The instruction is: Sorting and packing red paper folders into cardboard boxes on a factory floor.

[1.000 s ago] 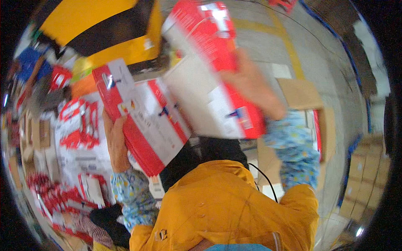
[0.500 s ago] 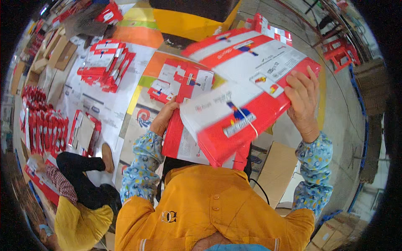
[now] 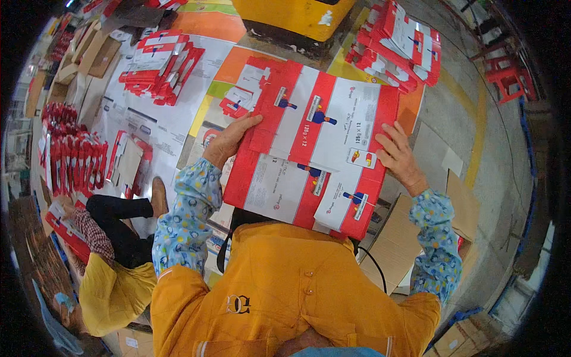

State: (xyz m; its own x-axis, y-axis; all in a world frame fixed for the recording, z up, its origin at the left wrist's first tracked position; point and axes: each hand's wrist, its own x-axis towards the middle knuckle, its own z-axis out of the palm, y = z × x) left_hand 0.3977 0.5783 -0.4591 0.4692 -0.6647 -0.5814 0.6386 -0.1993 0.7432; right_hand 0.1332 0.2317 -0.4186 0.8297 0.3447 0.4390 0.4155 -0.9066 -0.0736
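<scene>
Across my lap lie flat red-and-white printed packs (image 3: 348, 128), overlapping in layers; they look like folded cartons. At their left edge my left hand (image 3: 237, 138) grips with its fingertips partly hidden. My right hand (image 3: 401, 157) holds the right edge, thumb and fingers bent over the border. A smaller banded bundle (image 3: 345, 199) rests on the near right part of the layers. Beyond my left hand lies another red-and-white pack (image 3: 239, 100).
Stacks of similar packs stand at the far right (image 3: 398, 44) and far left (image 3: 160, 62). Upright rows of packs (image 3: 74, 157) line the left. A co-worker in a yellow top (image 3: 119, 291) sits there. Opened brown cardboard (image 3: 386, 247) lies at my right; a yellow block (image 3: 297, 18) is ahead.
The raised, tilted bundle has come down flat onto the packs on my lap. My right hand has lowered with it, and my left hand has shifted slightly up along the edge.
</scene>
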